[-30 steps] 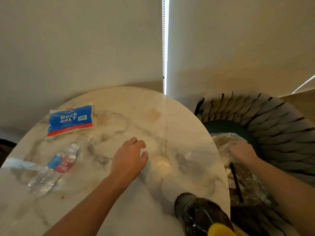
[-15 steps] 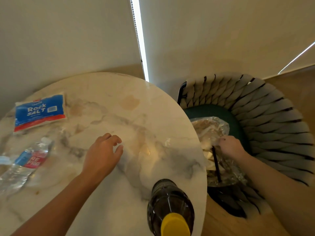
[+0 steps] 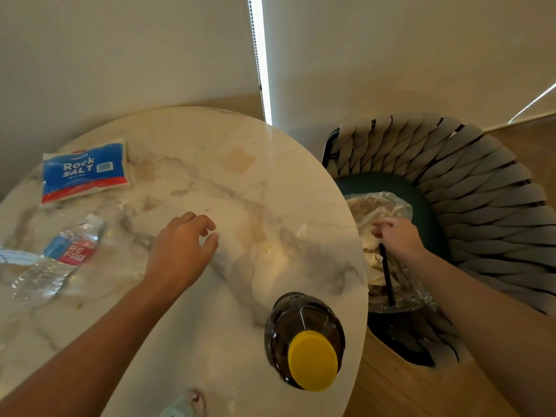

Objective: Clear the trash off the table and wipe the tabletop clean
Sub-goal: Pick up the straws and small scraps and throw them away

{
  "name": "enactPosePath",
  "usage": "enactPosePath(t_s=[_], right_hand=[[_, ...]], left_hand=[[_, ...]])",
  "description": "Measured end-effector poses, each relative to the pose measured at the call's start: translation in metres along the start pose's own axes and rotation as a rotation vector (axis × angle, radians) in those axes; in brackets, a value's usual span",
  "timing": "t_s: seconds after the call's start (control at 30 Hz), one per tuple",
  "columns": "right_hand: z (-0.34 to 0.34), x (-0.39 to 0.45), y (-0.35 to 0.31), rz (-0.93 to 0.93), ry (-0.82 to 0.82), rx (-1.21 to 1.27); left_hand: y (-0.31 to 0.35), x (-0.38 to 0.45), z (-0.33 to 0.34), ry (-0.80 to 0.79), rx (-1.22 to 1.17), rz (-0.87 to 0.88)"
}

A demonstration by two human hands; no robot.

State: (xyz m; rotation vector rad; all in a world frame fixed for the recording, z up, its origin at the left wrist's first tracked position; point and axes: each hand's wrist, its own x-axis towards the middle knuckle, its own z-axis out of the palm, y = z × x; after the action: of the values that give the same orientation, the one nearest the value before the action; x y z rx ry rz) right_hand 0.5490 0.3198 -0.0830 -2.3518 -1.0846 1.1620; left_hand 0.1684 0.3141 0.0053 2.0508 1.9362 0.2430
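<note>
Right hand (image 3: 398, 236) had kept pinching the trash bag (image 3: 382, 212) open beside the counter (image 3: 210, 311) while the left hand (image 3: 180, 251), loosely open, stayed hovering mid-counter, so trash wasn't cleared.

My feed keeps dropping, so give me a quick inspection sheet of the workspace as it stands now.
Surface: round marble tabletop, smudged, with a tan stain near the far edge.
Job's things: blue rock salt bag lying flat at far left; clear plastic water bottle on its side; clear plastic trash bag off the table's right edge, over the chair, holding crumpled paper and a black straw.
Clutter: dark bottle with yellow cap upright near the right edge.
Grips: left hand over the tabletop, fingers loosely curled, holding nothing; right hand holds the bag's rim.
Cables: beaded blind cord only.
Surroundings: woven grey chair, blinds, wooden floor.
</note>
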Motion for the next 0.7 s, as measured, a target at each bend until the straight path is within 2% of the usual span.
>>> enactPosePath(t_s=[0.1,0.23,0.37,0.47,0.6,0.7], right_hand=[[-0.004,-0.002,-0.003,0.035,-0.058,0.08],[-0.015,-0.009,-0.023,0.207,-0.213,0.56],[-0.031,-0.015,-0.03,0.232,-0.277,0.701],[-0.037,-0.019,-0.028,0.187,-0.206,0.678],[-0.038,-0.02,-0.025,0.092,-0.078,0.483],[-0.031,-0.014,-0.023,0.092,-0.116,0.426]], left_hand=[[0.001,-0.003,-0.007,0.016,-0.013,-0.012],[0.004,-0.005,-0.009,0.032,-0.033,-0.025],[0.014,-0.008,-0.006,0.031,-0.074,0.011],[0.025,-0.011,-0.006,0.041,-0.075,0.03],[0.034,-0.012,-0.008,0.011,-0.089,0.028],[0.048,-0.004,-0.003,-0.056,-0.13,0.094]])
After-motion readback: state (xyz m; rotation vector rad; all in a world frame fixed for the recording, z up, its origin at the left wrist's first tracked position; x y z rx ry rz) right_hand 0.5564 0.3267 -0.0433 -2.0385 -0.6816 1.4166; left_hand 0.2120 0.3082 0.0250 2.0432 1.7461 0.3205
